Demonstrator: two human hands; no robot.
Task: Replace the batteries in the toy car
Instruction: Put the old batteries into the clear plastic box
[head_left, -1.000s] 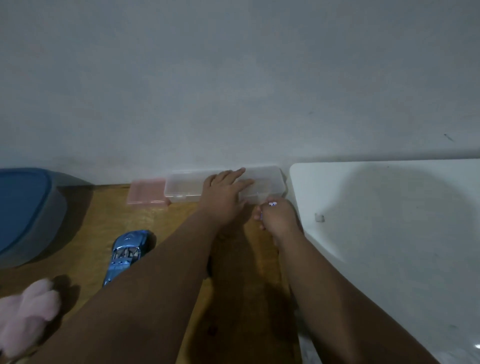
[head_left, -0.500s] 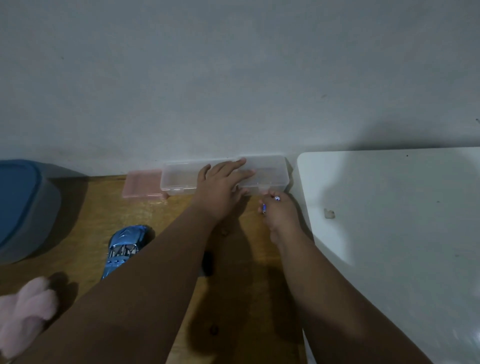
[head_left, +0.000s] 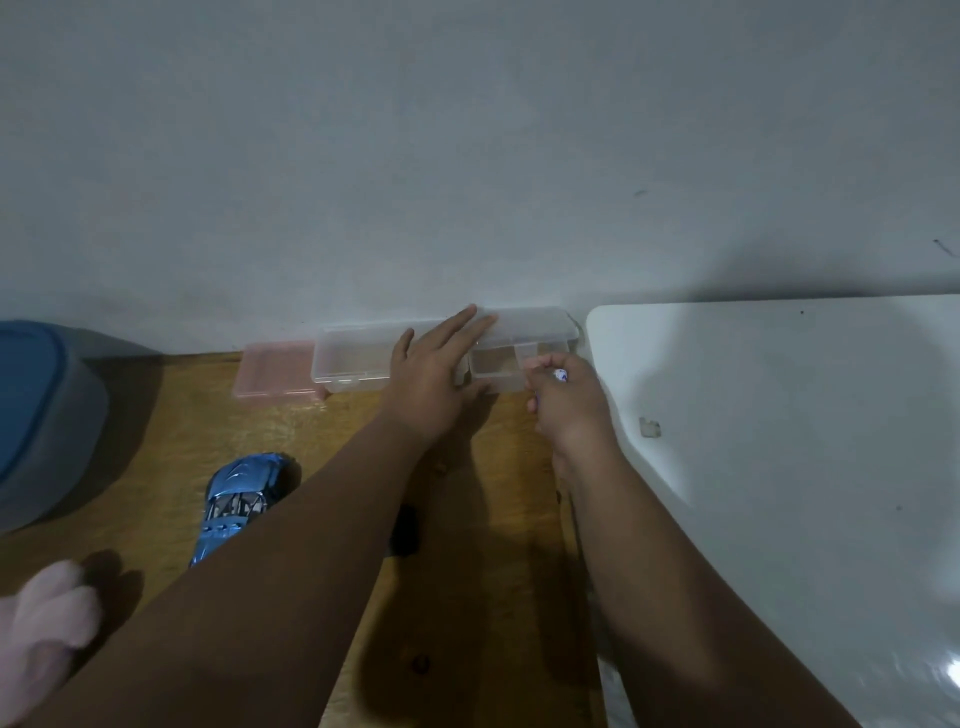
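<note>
The battery (head_left: 560, 374) pinched in the right hand (head_left: 569, 402) may slip beside the clear box (head_left: 353, 358) that the left hand (head_left: 428, 382) presses with straight fingers (head_left: 457, 325).

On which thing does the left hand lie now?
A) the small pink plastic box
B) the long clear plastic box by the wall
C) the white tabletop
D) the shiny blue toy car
B: the left hand lies flat, fingers straight, on the long clear plastic box by the wall; the shiny blue toy car sits apart on the wooden table; the right hand pinches a small blue-and-white object.
</note>
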